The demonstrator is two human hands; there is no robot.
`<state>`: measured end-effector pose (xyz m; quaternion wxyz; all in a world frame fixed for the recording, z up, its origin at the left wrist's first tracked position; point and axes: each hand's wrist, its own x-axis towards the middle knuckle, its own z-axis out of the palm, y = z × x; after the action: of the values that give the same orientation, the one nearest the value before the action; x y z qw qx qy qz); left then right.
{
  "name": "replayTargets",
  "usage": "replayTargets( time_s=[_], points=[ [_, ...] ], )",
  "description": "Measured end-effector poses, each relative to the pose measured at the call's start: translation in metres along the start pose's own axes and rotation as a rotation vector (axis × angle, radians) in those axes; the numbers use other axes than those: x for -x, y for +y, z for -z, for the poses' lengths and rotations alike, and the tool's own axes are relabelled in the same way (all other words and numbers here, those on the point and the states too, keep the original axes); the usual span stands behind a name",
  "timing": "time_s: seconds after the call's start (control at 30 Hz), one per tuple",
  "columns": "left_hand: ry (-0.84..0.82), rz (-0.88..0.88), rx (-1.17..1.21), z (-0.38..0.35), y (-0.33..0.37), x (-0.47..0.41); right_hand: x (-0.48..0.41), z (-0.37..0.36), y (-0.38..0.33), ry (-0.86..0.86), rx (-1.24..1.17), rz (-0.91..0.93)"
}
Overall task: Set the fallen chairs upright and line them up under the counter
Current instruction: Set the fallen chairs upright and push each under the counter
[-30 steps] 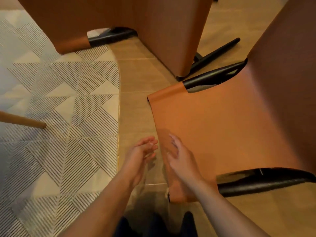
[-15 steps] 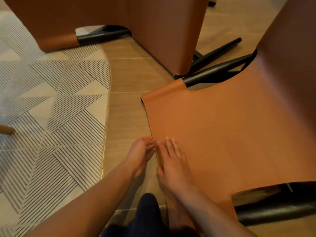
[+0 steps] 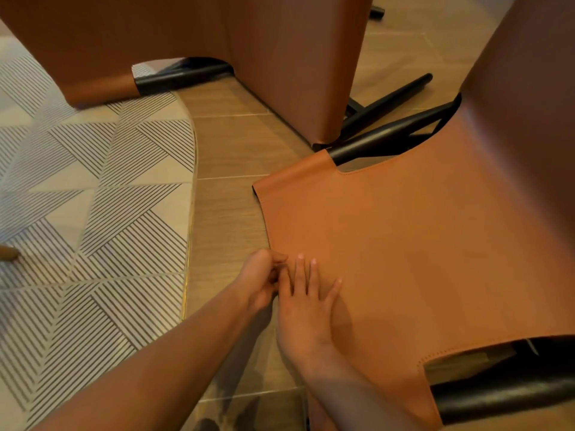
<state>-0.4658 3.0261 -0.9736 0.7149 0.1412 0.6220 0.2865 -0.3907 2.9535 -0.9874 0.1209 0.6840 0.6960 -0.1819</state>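
Note:
A fallen chair [image 3: 420,244] of tan leather with black tube legs lies on the floor at the right, its flat back panel facing up. My right hand [image 3: 306,301] lies on the panel's left edge with straight fingers. My left hand [image 3: 261,281] is at the same edge, fingers curled around the rim of the leather; how firmly it grips I cannot tell. A second fallen tan chair [image 3: 249,51] lies across the top of the view, its black legs [image 3: 385,104] pointing right.
A pale tile area with striped triangles [image 3: 93,213] fills the left, bordered by a thin brass strip. Wood-look floor tiles [image 3: 236,144] run between the chairs. A wooden leg tip [image 3: 7,253] pokes in at the far left.
Both hands came down onto the near chair's left edge. My right hand flattened on the leather and my left hand's fingers curled onto the rim. The view moved closer.

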Motion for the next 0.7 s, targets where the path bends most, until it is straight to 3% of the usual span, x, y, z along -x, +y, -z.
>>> replayTargets(
  time_s=[0.13,0.4,0.7],
  points=[
    [-0.022,-0.041,-0.131,-0.002,0.008,0.003,-0.006,0.011,-0.008,-0.082,-0.009,-0.048],
    [0.095,-0.052,-0.270,-0.017,0.030,0.053,0.022,0.055,-0.016,-0.173,-0.085,-0.070],
    [0.078,-0.012,-0.262,-0.060,0.082,0.185,0.111,0.177,-0.001,-0.257,-0.274,-0.118]
  ],
)
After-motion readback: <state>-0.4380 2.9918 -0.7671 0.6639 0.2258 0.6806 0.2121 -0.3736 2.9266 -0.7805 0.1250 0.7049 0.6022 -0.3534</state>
